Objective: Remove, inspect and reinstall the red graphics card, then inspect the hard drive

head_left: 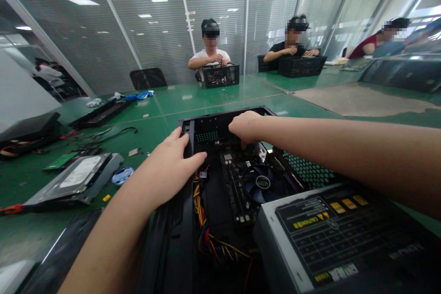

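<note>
A black computer case (188,239) lies open before me. My left hand (175,161) rests on its left rail, fingers stretched forward and thumb pointing inward. Curled over the far part of the motherboard (232,188), my right hand (248,126) has its fingers closed and pointing down; the fingertips and whatever they hold are hidden. On the board sits a round CPU cooler fan (262,182). Nearest me, a power supply (310,239) with a printed label fills the right side. Yellow, red and black cables (203,229) run along the case floor to the left.
To the left lie a hard drive (81,174), a blue round object (122,176), a small yellow piece (106,197) and a long black panel (103,112). Across the green table (165,110), co-workers handle another black case (221,76) and a further case (302,65).
</note>
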Demonstrator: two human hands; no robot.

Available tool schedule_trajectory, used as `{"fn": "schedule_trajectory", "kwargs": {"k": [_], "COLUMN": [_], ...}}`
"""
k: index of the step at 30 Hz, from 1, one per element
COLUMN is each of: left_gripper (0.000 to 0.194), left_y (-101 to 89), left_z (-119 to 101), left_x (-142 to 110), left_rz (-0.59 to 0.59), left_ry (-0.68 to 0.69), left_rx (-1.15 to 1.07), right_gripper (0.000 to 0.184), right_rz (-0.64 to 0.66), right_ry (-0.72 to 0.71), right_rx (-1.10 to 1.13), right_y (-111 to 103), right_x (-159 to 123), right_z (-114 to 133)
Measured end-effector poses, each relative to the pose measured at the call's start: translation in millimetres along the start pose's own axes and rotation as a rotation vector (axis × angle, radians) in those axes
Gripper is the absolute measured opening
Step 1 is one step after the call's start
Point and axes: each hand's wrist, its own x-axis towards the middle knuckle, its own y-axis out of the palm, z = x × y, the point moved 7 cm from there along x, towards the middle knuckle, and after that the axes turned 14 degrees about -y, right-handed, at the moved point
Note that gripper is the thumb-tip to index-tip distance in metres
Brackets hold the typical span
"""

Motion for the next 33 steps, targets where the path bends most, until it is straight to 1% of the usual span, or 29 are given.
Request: {"fn": "schedule_trajectory", "kwargs": {"k": [5, 13, 16, 20, 22, 24, 29, 33], "left_gripper": [0.056, 0.056, 0.056, 0.059, 0.059, 0.058, 0.059, 0.056], "left_y": [0.1, -0.3, 0.3, 2.5, 2.5, 2.0, -0.3, -1.1], "left_z": [-1.2, 0.8, 1.4, 5.2, 6.0, 5.0, 1.6, 2.9], "left_x": [-0.4, 0.4, 0.5, 1.3, 1.5, 1.2, 0.6, 1.0], "left_rz": [0.006, -0.005, -0.004, -0.001, -0.006, -0.008, -0.016, -0.034], "left_ry": [0.004, -0.012, -0.012, -0.037, -0.04, -0.032, -0.015, -0.015], "left_rx": [-0.002, 0.008, 0.01, 0.022, 0.023, 0.024, 0.016, 0.002], "right_gripper": [0.061, 0.056, 0.059, 0.07, 0.065, 0.058, 0.04, 0.034], "right_rz": [-0.115, -0.13, -0.097, 0.042, 0.093, 0.107, 0.024, -0.047], "right_ry": [0.057, 0.082, 0.071, 0.02, 0.019, 0.017, -0.002, 0.002], "right_rx": [0.033, 0.076, 0.077, 0.032, 0.023, 0.024, 0.008, 0.014], "right_y": [-2.6, -3.8, -1.9, 6.7, 9.3, 9.1, 1.1, -4.8], "right_x": [0.4, -1.9, -2.2, -0.1, 0.2, -0.3, -3.3, -3.9], "right_z": [-7.1, -9.2, -8.4, -5.0, -4.6, -3.5, 0.7, -0.8]}}
